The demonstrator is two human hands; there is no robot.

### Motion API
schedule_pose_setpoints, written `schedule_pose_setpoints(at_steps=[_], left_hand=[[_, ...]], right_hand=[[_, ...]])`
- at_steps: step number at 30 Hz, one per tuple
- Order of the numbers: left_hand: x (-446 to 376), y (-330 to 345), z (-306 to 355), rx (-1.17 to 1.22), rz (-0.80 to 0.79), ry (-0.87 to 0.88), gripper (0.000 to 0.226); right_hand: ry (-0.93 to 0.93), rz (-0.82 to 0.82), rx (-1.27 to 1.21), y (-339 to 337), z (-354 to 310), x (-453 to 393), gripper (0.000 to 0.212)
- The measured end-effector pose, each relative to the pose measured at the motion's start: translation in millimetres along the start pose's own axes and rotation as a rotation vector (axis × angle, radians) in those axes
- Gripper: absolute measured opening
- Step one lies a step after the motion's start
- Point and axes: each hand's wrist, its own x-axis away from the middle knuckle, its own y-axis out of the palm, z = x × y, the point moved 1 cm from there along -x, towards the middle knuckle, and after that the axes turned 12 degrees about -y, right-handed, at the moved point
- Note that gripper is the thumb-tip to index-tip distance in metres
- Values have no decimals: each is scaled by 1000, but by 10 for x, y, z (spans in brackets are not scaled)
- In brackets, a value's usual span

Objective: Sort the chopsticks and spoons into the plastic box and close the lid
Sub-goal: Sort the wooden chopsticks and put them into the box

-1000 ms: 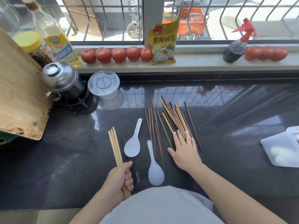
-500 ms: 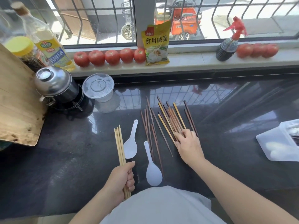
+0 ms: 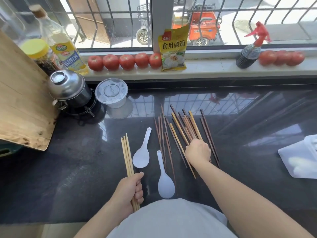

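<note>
The left hand (image 3: 127, 190) grips a bundle of pale bamboo chopsticks (image 3: 127, 158), already sorted by colour. The right hand (image 3: 198, 152) curls over scattered dark and tan wooden chopsticks (image 3: 183, 127), probably gathering matching ones.

**Sunlit kitchen window over a dark polished tabletop**

A glossy black stone tabletop (image 3: 68, 169) fills the lower and middle frame, mirroring the window bars. Along the upper frame runs a pale grey stone windowsill (image 3: 205, 69) beneath a wide glass window (image 3: 120, 23) with curved dark metal bars (image 3: 253, 12). Bright daylight pours in. Outside, upper centre, an orange three-wheeled vehicle (image 3: 204, 30) stands on pale pavement. A worn wooden board (image 3: 22, 100) leans at the left edge.
</note>
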Motion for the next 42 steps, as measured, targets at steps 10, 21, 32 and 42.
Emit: schedule_pose_setpoints(at_steps=[10, 21, 32, 42], left_hand=[[60, 92, 52, -54, -116, 134, 25], [158, 180, 236, -109, -117, 323, 19], [281, 286, 129, -409, -231, 396, 37], [175, 111, 97, 34, -297, 203, 8]], right_hand=[[47, -257, -930, -496, 364, 167, 15], [-260, -380, -1369, -1080, 106, 741, 20], [-295, -260, -1133, -794, -647, 612, 39], [-237, -177, -5, -207, -94, 455, 26]])
